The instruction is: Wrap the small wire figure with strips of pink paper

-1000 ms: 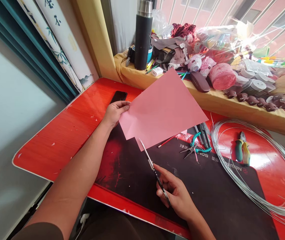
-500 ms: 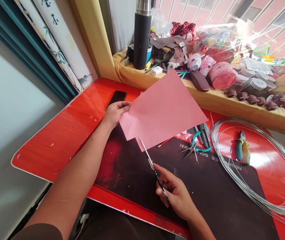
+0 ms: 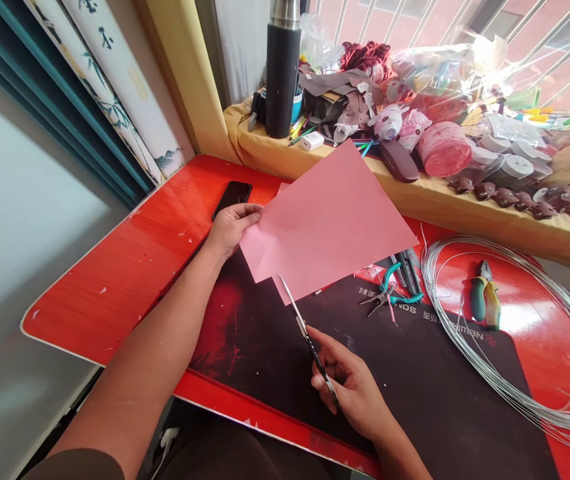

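A large sheet of pink paper is held up above the dark desk mat, its left corner pinched by my left hand. The lower left edge of the sheet has a step-shaped notch and a crease beside it. My right hand is wrapped round the handles of a pair of scissors. The scissor blades point up and to the left, with their tips at the sheet's lower edge next to the notch. How far the blades are apart is hard to make out.
A phone lies behind my left hand on the red table. On the desk mat rest teal-handled pliers. To the right are a wire coil and green-yellow pliers. A black thermos stands on the cluttered sill.
The pink paper has shifted very slightly to the right and down. Both hands keep their grips, and the scissors stay at the same edge.
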### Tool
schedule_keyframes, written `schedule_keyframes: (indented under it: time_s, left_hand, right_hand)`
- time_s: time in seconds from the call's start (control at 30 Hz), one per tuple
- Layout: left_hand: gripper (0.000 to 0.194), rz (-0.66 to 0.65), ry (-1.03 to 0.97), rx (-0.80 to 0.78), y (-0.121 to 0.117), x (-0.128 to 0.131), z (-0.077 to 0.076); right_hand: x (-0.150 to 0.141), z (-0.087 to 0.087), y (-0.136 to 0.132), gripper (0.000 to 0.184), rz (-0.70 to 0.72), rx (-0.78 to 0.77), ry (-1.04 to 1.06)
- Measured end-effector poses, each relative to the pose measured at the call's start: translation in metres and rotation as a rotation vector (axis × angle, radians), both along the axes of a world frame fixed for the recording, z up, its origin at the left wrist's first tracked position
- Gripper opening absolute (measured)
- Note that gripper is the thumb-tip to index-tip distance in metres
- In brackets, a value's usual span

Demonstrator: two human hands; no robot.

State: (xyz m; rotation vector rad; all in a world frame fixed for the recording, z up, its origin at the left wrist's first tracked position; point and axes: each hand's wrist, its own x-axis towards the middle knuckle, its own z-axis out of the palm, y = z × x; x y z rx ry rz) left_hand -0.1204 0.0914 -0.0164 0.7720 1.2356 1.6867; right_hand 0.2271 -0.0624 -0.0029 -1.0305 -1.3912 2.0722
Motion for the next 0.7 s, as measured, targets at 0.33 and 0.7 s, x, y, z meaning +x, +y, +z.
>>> schedule_keyframes:
  time_s: [0.33, 0.7]
  left_hand:
    - [0.037, -0.021, -0.005, 0.01, -0.001, 0.0026, -0.0009]
    - [0.037, -0.022, 0.007, 0.01, -0.0008, 0.0025, -0.0024]
  right_hand:
    - [-0.0003, 0.0006, 0.0005, 0.072, -0.014, 0.002, 0.014]
    - [-0.0005, 0.0002, 0.0, 0.07, -0.008, 0.004, -0.007]
